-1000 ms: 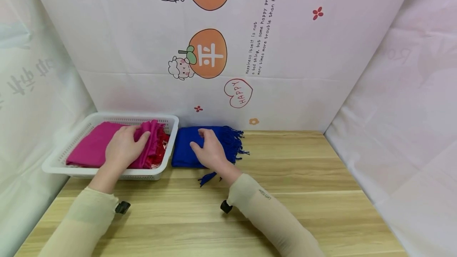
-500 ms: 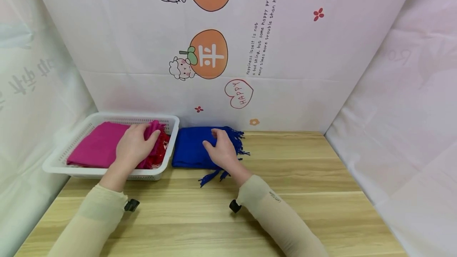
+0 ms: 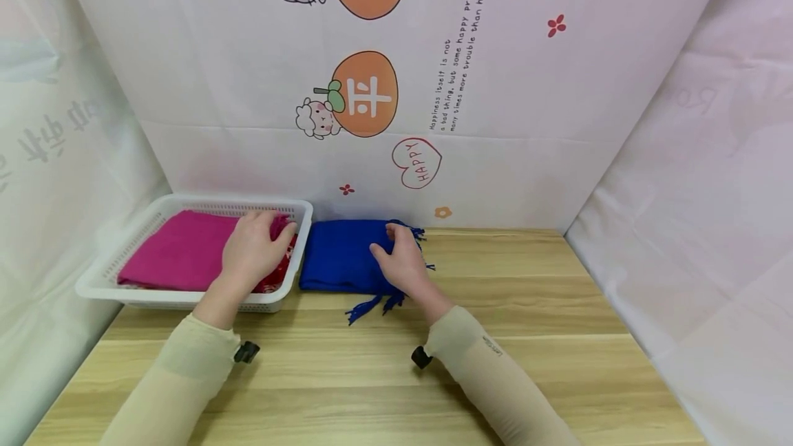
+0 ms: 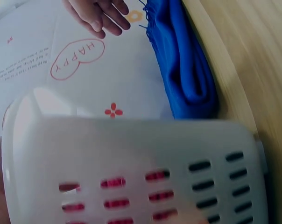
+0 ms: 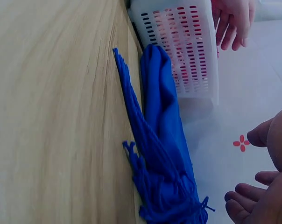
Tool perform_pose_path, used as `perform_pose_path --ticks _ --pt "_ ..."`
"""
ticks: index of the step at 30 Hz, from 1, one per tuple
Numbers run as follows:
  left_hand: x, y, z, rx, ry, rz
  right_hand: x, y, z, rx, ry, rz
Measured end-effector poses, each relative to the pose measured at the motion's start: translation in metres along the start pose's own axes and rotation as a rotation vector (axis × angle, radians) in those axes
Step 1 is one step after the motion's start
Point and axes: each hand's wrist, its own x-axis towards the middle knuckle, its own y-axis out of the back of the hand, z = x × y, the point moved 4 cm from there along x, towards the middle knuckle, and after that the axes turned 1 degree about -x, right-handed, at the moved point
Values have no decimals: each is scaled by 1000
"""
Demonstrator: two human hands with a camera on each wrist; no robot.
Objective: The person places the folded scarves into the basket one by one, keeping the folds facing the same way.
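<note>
A folded magenta scarf (image 3: pixel 188 250) lies in a white plastic basket (image 3: pixel 99 291), on top of some shiny red material (image 3: pixel 272 282). Over the basket's right end hovers my left hand (image 3: pixel 252 248), partly hiding the scarf's fringe; its fingers are relaxed and hold nothing. Right of the basket, a folded blue scarf (image 3: pixel 341 253) rests on the table with fringe at its right side. My right hand (image 3: pixel 401 263) is above that fringed end, fingers loosely bent. The right wrist view shows a gap between these fingers (image 5: pixel 246 198) and the blue scarf.
The wood-grain table (image 3: pixel 495 336) extends to the right and toward me. A printed white sheet (image 3: pixel 495 157) stands directly behind the basket and blue scarf, with white sheets at both sides. A loose blue tassel (image 3: pixel 364 308) spills forward on the table.
Both hands have moved to the right, the left over the magenta scarf toward the basket's right rim, the right toward the blue scarf's fringe. Basket and scarves have stayed in place.
</note>
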Motion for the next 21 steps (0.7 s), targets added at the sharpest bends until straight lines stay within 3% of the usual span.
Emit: perform_pose_path --ticks 21 --pt "4 -22 25 -21 -71 -22 3 21 27 41 -74 19"
